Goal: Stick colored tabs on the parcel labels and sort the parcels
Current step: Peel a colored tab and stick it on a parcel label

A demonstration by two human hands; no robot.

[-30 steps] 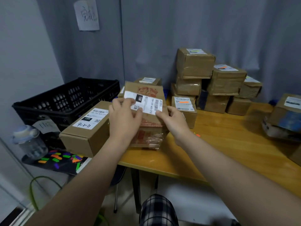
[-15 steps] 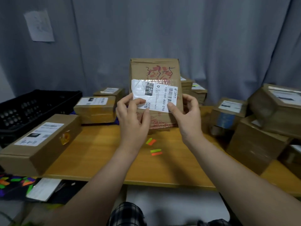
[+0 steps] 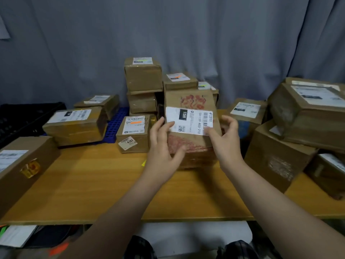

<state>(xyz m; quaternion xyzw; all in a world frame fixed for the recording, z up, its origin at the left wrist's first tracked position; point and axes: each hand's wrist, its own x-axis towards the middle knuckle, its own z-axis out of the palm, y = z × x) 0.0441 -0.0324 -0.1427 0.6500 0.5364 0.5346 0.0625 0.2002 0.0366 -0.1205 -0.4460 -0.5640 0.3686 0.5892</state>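
- Grey curtain (image 3: 186, 34) hangs across the whole back wall; a sheet of paper (image 3: 3, 25) is pinned at its far left edge.
- Wooden table (image 3: 89, 184) runs the full width, bare in front and crowded w/ cardboard boxes at the rear and both ends.
- Parcel (image 3: 192, 148), brown w/ red print, stands upright at table centre, tilted back a bit. Can't tell if its lower edge rests on the wood.
- White label (image 3: 188, 121) faces the person; it reads "15H".
- Left hand (image 3: 162, 146) holds the parcel's left side, fingertips on the label corner, thumb across the front.
- Right hand (image 3: 225, 143) grips the right edge, thumb on the label's lower corner. The hands are apart, w/ the parcel btwn them.
- Stack of boxes (image 3: 142, 77) rises just behind it.
- Small box (image 3: 133, 131) sits left of the parcel, w/ an orange tab on its label.
- Blue tray (image 3: 115, 126) lies under a taped box further left.
- Black crate (image 3: 22, 116) sits at the far left, behind a long box (image 3: 22, 165).
- Big boxes (image 3: 308, 113) are piled at the right end.
- Yellow tab (image 3: 143, 163) lies on the wood by the left wrist.
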